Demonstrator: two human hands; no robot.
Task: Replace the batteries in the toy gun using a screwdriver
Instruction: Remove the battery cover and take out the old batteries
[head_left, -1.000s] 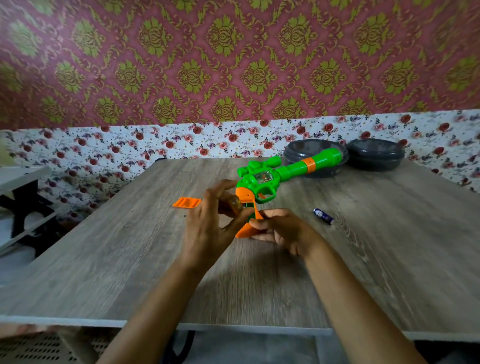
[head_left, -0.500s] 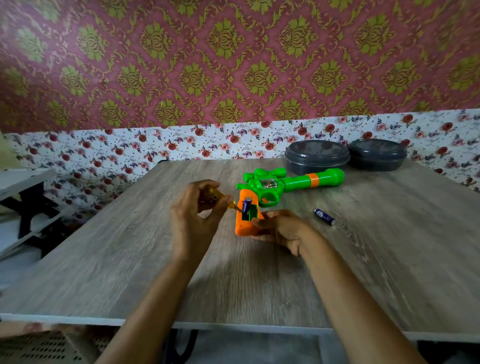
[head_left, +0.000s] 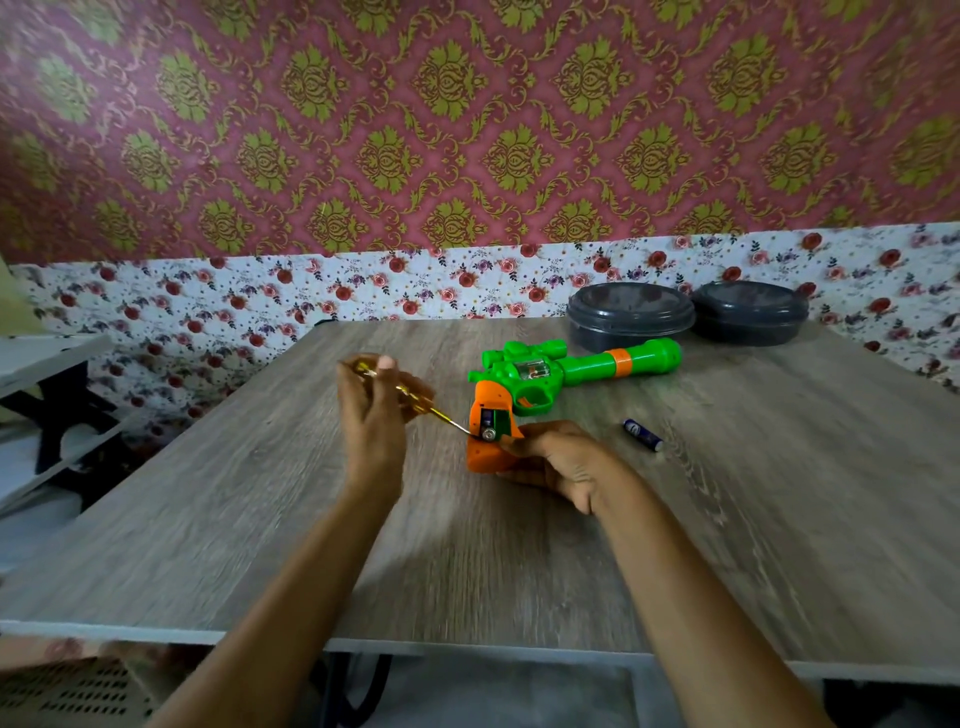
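While your right hand (head_left: 563, 462) grips the toy gun (head_left: 545, 371) by its orange handle, your left hand (head_left: 371, 415) clasps the screwdriver (head_left: 415, 401), its tip seemingly touching the seated battery (head_left: 488, 434)

Left hand (head_left: 371, 415), raised, grips the screwdriver (head_left: 415, 400); right hand (head_left: 561, 462), lower, clasps the toy gun (head_left: 524, 371); the 2 forearms reach forward.

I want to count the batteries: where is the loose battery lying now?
In the head view, the loose battery lies on the table, just right of the right hand gripping the toy gun, on the near side of its green barrel.
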